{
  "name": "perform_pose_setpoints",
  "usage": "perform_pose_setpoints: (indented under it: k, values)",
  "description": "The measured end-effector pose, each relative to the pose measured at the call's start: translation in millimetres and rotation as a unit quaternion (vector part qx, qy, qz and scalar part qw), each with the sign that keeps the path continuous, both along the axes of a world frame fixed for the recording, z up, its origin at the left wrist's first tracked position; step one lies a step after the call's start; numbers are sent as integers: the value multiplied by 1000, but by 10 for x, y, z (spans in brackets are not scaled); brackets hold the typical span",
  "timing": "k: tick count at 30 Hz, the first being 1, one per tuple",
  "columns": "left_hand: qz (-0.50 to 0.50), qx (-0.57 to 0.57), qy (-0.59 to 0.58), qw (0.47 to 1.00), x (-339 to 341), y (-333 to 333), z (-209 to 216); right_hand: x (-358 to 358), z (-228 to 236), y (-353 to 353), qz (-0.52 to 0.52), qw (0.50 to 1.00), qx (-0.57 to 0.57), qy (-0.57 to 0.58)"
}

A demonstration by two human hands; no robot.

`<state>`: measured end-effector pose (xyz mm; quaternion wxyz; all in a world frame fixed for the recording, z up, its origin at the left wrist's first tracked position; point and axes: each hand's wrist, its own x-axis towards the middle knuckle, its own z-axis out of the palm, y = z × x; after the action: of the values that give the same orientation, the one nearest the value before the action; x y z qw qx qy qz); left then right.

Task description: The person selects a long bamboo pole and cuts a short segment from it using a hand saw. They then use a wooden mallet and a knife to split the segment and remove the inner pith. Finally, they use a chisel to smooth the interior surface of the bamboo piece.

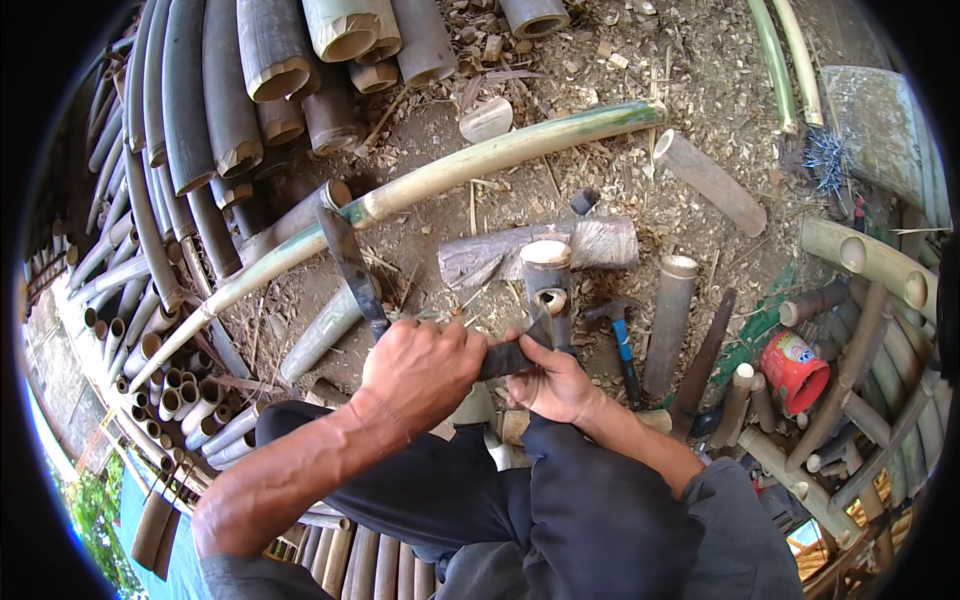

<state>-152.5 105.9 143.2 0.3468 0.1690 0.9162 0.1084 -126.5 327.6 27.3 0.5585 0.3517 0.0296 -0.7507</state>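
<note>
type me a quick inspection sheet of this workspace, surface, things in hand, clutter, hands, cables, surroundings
surface: ground strewn with pale chips
job's things: dark piece between the hands; bamboo tube with side hole just beyond; long-bladed tool beside the left hand, its lower end partly hidden
clutter: hammer with blue handle; short log; red container lying tipped
hands: left hand closed at the dark piece's left end, grip partly hidden; right hand holds its right end, thumb uppermost
cables: nothing seen
surroundings: long pale bamboo pole across the ground; stacked bamboo at left; greenery at lower left
</note>
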Motion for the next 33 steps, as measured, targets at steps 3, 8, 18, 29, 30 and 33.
perform_pose_setpoints:
  k: [3, 8, 18, 29, 30, 33]
  values:
    - [80, 33, -7, 996, 360, 78, -218, -37, -22, 67, 94, 991, 88, 45]
    - [252, 49, -17, 966, 983, 764, -423, -67, 130, 160, 169, 912, 304, 216]
    - [88, -61, 83, 991, 717, 345, -340, 197, -50, 106, 98, 977, 142, 125]
    - [220, 90, -90, 967, 949, 661, -508, -2, 141, 190, 180, 906, 315, 219]
    - [271, 120, -99, 950, 982, 833, -517, -42, 183, 209, 212, 869, 360, 266]
    - [392, 171, -88, 900, 1134, 1341, -628, 11, 141, 283, 248, 749, 437, 432]
